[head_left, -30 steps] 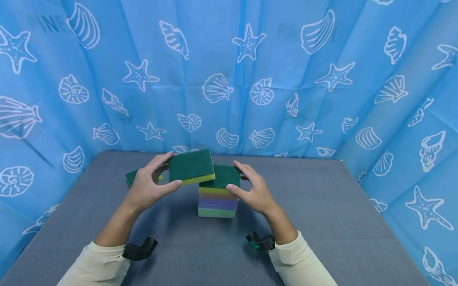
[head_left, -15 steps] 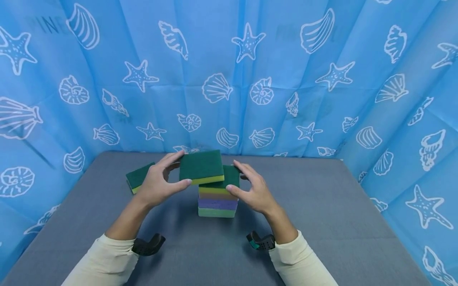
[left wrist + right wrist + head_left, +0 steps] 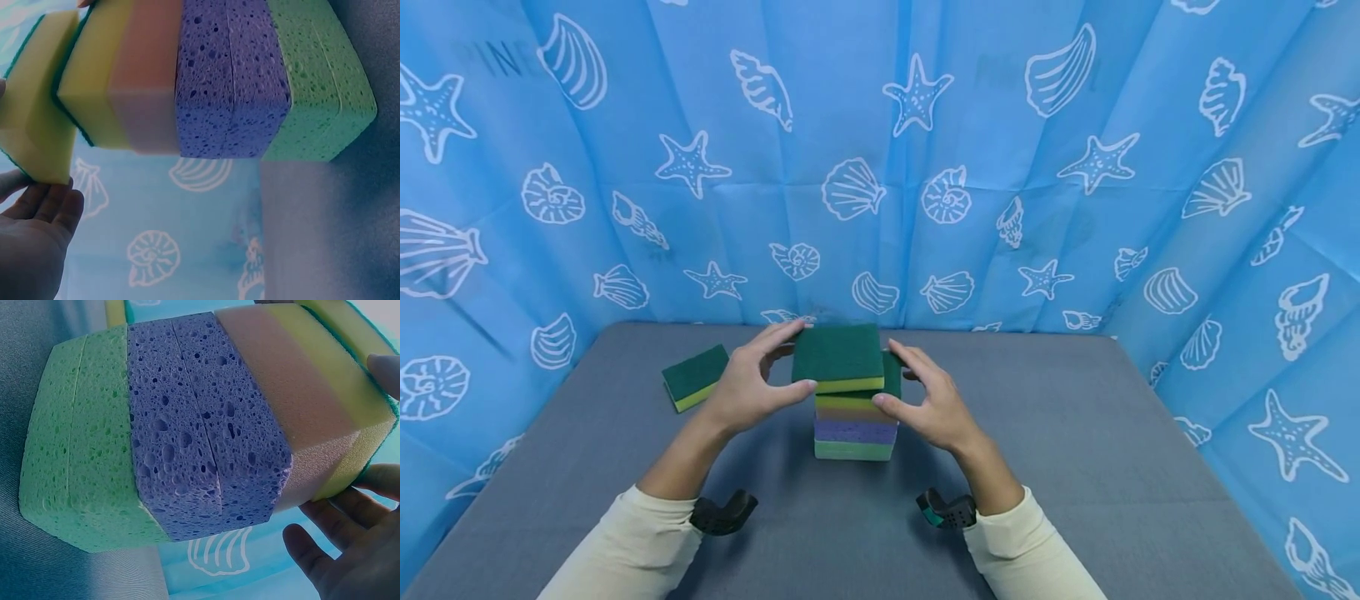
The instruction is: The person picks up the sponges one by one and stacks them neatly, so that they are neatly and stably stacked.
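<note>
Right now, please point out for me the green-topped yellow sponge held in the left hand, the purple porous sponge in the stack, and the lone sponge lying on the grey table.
green-topped yellow sponge [image 3: 837, 353], head view, dark green top.
purple porous sponge [image 3: 855, 431], head view, front side.
lone sponge [image 3: 696, 375], head view, green top.

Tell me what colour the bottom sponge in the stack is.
Light green bottom sponge, clearest in the right wrist view.

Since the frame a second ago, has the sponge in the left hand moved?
Yes. The held sponge has travelled right, toward the sponge stack, and now sits mostly over its top, while the left hand grips it.
</note>
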Available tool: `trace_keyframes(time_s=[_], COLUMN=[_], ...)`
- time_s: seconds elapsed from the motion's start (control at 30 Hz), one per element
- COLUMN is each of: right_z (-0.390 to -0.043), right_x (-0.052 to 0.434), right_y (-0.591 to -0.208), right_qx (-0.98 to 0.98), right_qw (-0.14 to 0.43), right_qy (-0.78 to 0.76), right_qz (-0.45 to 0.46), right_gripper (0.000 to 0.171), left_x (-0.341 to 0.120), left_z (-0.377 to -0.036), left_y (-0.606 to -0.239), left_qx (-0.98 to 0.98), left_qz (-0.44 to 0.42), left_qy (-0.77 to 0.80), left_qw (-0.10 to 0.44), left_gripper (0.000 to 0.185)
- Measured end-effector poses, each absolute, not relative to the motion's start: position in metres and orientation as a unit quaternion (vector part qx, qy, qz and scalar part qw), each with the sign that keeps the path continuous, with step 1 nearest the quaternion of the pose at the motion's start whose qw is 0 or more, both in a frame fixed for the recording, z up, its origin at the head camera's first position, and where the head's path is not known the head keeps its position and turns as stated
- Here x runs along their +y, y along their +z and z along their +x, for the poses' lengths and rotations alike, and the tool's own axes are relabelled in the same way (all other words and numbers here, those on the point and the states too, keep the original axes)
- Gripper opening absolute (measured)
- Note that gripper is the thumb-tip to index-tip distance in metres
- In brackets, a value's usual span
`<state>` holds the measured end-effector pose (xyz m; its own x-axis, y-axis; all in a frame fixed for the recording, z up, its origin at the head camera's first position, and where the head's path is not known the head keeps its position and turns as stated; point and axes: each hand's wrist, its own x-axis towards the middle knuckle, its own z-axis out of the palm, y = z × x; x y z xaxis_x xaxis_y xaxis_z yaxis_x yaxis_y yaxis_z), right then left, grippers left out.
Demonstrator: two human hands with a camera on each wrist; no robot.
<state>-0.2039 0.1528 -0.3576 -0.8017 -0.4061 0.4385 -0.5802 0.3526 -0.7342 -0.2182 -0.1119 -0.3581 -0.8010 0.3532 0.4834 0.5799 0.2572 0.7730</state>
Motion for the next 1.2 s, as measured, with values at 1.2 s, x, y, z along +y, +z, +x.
trace_keyframes(time_s=[1.2], right_z=[-0.232], right_x=[0.163], right_y=[-0.395], right_qx=[-0.79], right_qw=[0.113], right_qy=[0.496], right_qz=[0.341], right_gripper=[0.077], left_x=[-0.092], left_z=[-0.229], left_y=[-0.359], left_qx=[-0.767], left_qz=[-0.317], left_qy=[-0.553], left_qw=[0.071], left_gripper=[0.073])
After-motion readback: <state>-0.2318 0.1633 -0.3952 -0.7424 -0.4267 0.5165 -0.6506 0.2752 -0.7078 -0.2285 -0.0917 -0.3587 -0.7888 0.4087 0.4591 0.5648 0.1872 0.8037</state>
